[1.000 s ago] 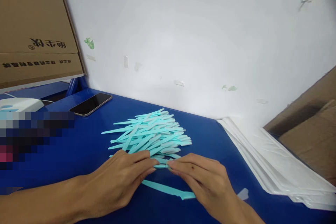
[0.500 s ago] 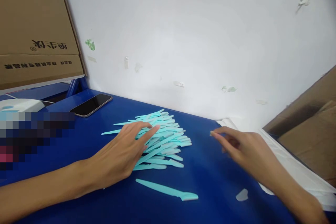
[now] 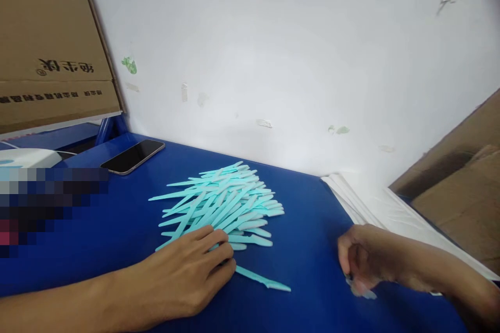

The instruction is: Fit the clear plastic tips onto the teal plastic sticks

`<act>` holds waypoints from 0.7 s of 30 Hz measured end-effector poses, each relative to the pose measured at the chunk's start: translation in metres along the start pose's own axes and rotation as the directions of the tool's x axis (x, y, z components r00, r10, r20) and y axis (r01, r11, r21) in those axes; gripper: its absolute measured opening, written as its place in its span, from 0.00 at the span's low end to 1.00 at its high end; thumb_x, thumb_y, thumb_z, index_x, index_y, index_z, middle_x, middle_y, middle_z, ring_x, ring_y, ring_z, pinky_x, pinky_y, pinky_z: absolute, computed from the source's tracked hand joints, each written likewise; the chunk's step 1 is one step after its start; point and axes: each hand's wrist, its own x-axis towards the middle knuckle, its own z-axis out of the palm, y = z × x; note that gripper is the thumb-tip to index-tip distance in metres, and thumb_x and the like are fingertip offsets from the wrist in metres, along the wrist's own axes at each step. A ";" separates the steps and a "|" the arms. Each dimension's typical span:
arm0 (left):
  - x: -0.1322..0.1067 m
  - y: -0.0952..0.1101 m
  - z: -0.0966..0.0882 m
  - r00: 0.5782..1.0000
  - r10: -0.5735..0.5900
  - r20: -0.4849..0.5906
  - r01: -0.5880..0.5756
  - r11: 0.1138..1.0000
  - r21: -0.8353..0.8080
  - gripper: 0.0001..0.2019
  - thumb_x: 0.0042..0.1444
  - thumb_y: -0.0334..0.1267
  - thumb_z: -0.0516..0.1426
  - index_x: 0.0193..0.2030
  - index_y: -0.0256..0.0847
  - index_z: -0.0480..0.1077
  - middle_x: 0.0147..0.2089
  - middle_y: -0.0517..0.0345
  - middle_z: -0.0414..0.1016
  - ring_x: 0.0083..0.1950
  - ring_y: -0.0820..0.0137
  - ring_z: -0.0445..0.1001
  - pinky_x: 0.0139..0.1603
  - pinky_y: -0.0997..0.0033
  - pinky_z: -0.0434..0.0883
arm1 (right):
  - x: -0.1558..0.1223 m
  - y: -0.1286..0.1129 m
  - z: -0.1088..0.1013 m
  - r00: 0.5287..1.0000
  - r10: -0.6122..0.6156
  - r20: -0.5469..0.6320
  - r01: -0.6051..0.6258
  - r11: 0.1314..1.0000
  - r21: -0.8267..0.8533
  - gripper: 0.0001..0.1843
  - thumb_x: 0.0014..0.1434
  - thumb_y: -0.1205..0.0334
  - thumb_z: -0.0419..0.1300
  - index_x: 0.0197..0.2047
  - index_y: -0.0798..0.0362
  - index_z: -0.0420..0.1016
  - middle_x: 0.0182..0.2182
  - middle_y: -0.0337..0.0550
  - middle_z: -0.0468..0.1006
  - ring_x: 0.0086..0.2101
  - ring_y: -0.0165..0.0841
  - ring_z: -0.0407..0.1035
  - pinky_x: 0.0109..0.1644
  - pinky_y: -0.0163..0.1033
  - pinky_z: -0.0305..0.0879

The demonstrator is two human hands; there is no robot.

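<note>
A pile of mint-green eyebrow razors [image 3: 226,203] lies spread on the blue table. In front of it a single eyebrow razor [image 3: 265,280] rests with its head pointing right. My left hand [image 3: 199,268] has its fingers closed around that razor's handle end, which they hide. To the right, my right hand [image 3: 365,255] is bent downward with its fingertips pinched on a small translucent plastic cap [image 3: 363,291] at the tabletop. The fingertips there are partly blurred.
A smartphone [image 3: 133,157] lies at the back left beside a white device [image 3: 31,158]. White sheets or bags [image 3: 375,203] are stacked along the right edge. Cardboard boxes stand left [image 3: 50,26] and right [image 3: 461,187]. A white wall closes off the back.
My left hand has come down from over the pile and closed on the single razor. My right hand has moved down to the translucent cap and pinched it.
</note>
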 end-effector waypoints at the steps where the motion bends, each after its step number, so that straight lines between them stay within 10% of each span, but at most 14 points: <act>1: -0.001 0.000 0.000 1.000 -0.007 -0.004 0.007 1.000 -0.001 0.13 0.65 0.23 0.54 0.54 0.37 0.69 0.43 0.49 0.75 0.45 0.60 0.72 0.47 0.62 0.70 | 0.000 -0.003 0.001 1.000 -0.024 0.005 0.024 1.000 0.001 0.08 0.38 0.68 0.69 0.27 0.52 0.83 0.21 0.37 0.80 0.27 0.35 0.74 0.30 0.34 0.61; 13: -0.003 -0.008 0.016 0.972 -0.221 -0.081 0.207 0.967 -0.148 0.09 0.72 0.28 0.48 0.49 0.40 0.68 0.42 0.55 0.73 0.40 0.65 0.71 0.44 0.67 0.67 | -0.006 0.013 -0.006 1.000 -0.002 -0.025 0.001 0.999 -0.043 0.22 0.31 0.69 0.73 0.35 0.48 0.82 0.32 0.36 0.83 0.32 0.37 0.76 0.33 0.35 0.65; 21: -0.002 -0.007 0.012 0.965 -0.247 -0.083 0.222 0.946 -0.236 0.09 0.73 0.28 0.46 0.49 0.40 0.66 0.41 0.55 0.73 0.39 0.66 0.70 0.41 0.67 0.67 | -0.008 -0.002 -0.002 0.994 -0.093 -0.055 0.087 0.990 -0.107 0.07 0.47 0.63 0.70 0.33 0.48 0.84 0.30 0.37 0.83 0.34 0.38 0.77 0.36 0.36 0.65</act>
